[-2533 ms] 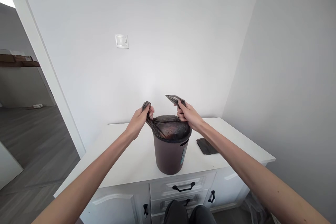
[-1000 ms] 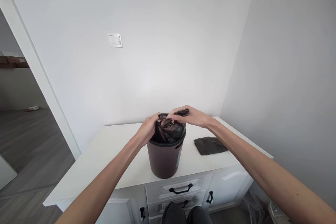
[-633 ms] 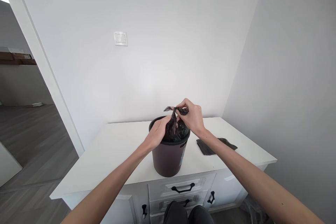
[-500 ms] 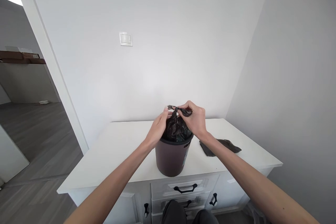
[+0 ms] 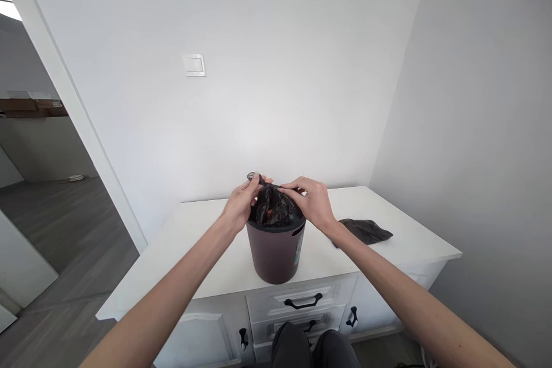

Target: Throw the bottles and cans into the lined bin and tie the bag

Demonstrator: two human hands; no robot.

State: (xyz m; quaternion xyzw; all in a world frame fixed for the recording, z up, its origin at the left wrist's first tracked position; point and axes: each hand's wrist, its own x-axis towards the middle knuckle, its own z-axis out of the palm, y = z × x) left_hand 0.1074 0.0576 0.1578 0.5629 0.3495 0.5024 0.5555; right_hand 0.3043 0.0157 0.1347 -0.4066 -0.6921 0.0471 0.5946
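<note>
A dark purple-brown trash can (image 5: 275,256) with a black rim stands upright on the white cabinet top. Inside it is a black garbage bag (image 5: 278,210), its top gathered and twisted just above the rim. My left hand (image 5: 244,200) pinches one twisted end of the bag, and a short tip sticks out past the thumb. On the other side my right hand (image 5: 313,198) grips the opposite end between thumb and fingers. The bag is stretched between both hands over the can. What lies inside the bag is mostly hidden.
Another black plastic bag (image 5: 366,231) lies flat on the cabinet top (image 5: 207,247), partly behind my right forearm. Drawers and doors with black handles (image 5: 303,301) face me above my knees. The wall carries a light switch (image 5: 194,65). A doorway opens at the left.
The hands have drawn apart and pulled the bag's twisted ends out sideways, tightening the gather. The whole view has shifted slightly, so the can appears farther left.
</note>
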